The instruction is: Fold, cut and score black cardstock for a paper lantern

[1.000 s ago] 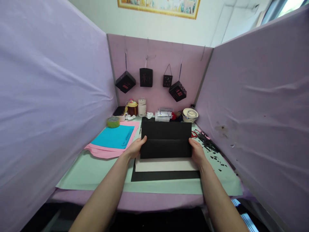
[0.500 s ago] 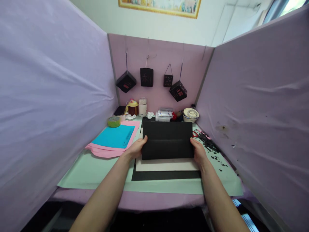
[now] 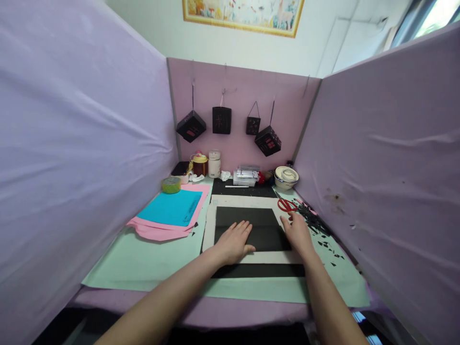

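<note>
A black sheet of card (image 3: 262,225) with a crease across it lies flat on a white board (image 3: 258,258). My left hand (image 3: 234,243) rests on the sheet's lower left part, fingers stretched out. At the sheet's right edge is my right hand (image 3: 297,234), its fingers apart and holding nothing. Just beyond those fingertips lie red-handled scissors (image 3: 286,205). Under the white board, a larger black sheet (image 3: 258,271) shows along the front and back.
Blue paper (image 3: 172,207) lies on pink sheets (image 3: 161,234) at left, with a tape roll (image 3: 171,185) behind. Black scraps (image 3: 314,221) are scattered at right. Jars, a pen box (image 3: 246,175) and bowls (image 3: 286,177) line the back. Black lanterns (image 3: 222,120) hang above.
The black card has been lowered from both hands onto the white board. My left hand has moved right onto it, and my right hand has let go. The scissors are now more visible.
</note>
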{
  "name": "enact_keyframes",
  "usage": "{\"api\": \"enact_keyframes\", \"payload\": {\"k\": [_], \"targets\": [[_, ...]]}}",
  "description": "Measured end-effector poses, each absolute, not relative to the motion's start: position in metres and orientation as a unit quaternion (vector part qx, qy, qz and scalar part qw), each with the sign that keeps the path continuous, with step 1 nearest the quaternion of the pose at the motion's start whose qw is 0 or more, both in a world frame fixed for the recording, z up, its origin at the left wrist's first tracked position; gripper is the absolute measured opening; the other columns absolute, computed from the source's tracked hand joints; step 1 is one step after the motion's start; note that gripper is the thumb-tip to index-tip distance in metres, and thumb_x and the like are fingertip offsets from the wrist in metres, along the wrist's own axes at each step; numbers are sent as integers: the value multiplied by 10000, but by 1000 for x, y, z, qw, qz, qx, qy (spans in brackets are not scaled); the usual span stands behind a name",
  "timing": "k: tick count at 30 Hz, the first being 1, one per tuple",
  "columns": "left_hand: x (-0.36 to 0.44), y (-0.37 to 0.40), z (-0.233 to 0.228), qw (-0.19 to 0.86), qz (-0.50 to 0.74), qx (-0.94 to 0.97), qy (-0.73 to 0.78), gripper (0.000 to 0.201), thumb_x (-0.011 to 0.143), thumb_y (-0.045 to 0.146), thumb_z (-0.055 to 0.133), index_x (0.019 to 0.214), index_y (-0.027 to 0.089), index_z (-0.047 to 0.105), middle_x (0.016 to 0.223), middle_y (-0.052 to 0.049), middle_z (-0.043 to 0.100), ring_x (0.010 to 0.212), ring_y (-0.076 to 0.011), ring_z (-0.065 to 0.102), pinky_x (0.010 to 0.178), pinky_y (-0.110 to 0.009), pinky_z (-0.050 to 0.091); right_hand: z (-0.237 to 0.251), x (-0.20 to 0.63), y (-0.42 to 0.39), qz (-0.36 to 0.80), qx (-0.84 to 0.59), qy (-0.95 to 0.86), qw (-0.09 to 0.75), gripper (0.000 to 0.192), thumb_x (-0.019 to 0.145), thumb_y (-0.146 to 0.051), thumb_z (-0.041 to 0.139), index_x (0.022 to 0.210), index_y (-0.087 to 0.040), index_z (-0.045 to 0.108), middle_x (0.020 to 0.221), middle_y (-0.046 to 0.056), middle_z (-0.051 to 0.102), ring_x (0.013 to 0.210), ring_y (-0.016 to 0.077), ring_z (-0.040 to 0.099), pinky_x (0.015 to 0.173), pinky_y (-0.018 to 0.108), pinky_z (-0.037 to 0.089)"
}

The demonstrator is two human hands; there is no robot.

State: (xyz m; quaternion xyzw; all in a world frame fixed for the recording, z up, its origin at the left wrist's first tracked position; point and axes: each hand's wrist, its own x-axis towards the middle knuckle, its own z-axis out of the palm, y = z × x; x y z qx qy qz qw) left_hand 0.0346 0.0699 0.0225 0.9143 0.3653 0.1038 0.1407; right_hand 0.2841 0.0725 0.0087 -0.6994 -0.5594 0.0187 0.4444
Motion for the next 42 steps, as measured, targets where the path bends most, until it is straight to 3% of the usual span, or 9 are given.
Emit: {"api": "enact_keyframes", "payload": {"k": [2,5,8,14,21,29,34,42], "targets": [[34,71,17,132,85,916,370,663,900,485,454,1427,100,339,1510,-171,253,1416,-265,193,1145,-433,149,14,267,66,-61,-646,-643,406,339,850,-304,469,1085,-143,653,1041,163,631,1004,298,556,904,443,413],[31,75,9,108,88,918,372,671,908,520,416,1430,107,337,1511,-168,248,1418,-265,184,1144,-437,140,15,234,56,-27,-536,-784,312,336,893,-236,409,1136,-188,636,1139,117,614,1061,245,535,940,392,422],[30,77,5,97,85,921,368,696,912,545,388,1443,104,306,1517,-160,238,1419,-258,185,1145,-437,138,7,210,50,-2,-517,-816,259,340,909,-236,405,1163,-169,620,1178,113,601,1092,232,523,967,379,421],[31,75,5,93,103,920,367,710,903,562,392,1437,100,317,1520,-165,249,1415,-288,181,1133,-443,167,-5,206,48,-17,-537,-806,250,341,918,-244,404,1171,-143,609,1172,139,576,1112,242,502,975,379,422],[34,70,5,53,158,914,371,588,874,517,481,1297,108,489,1299,-167,529,1216,-312,454,1062,-424,293,-2,204,47,-25,-551,-802,229,328,921,-266,414,1172,-184,608,1150,110,594,1066,234,525,944,367,427],[32,64,6,93,126,901,406,637,864,478,516,1350,71,445,1437,-186,404,1347,-324,332,1114,-438,217,-8,210,46,-65,-610,-752,242,373,927,-363,425,1165,-152,621,1088,141,609,1038,270,525,907,371,421],[31,59,9,91,124,886,436,672,865,490,502,1347,26,440,1439,-224,382,1356,-344,312,1113,-455,221,-12,217,45,-90,-647,-721,230,419,914,-441,441,1163,-161,628,1080,148,616,1028,289,532,904,397,401],[22,55,6,71,116,873,468,725,862,559,468,1385,60,411,1455,-184,378,1369,-360,277,1120,-506,191,-10,226,39,-79,-694,-682,217,522,906,-517,414,1198,-131,610,1156,156,601,1061,301,525,977,415,323]]}}
